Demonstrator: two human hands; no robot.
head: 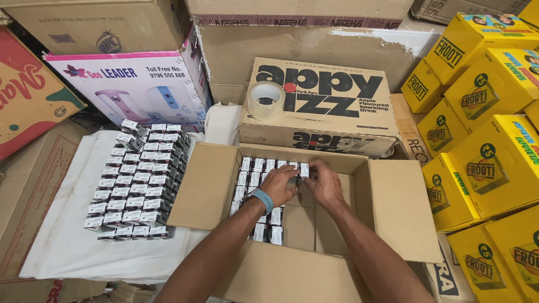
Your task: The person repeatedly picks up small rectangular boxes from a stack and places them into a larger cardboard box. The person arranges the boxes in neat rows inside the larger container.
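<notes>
Cardboard cartons crowd around us on every side: plain brown ones along the far wall, a stack of yellow cartons (488,146) down the right, and a pink-and-white printed box (135,84) at the far left. At the centre sits the open brown carton (387,207) we are working in, its flaps folded out flat, the corrugated board matte and creased. Against its far edge lies a closed brown carton with bold black lettering (323,106), and a roll of clear tape (265,100) rests on that carton's near left corner. Left of the open carton, a white sheet (62,247) carries a neat block of small boxes (137,185), dark-sided with pale tops, stacked in tight rows. More of the same small boxes (254,174) fill the open carton's left half and far left corner, standing on end; its right half shows bare board. Our left hand (279,185), with a blue wristband, and our right hand (323,182) meet at the far row, fingers curled closed and pinching one small box (304,169) at that row's right end.
</notes>
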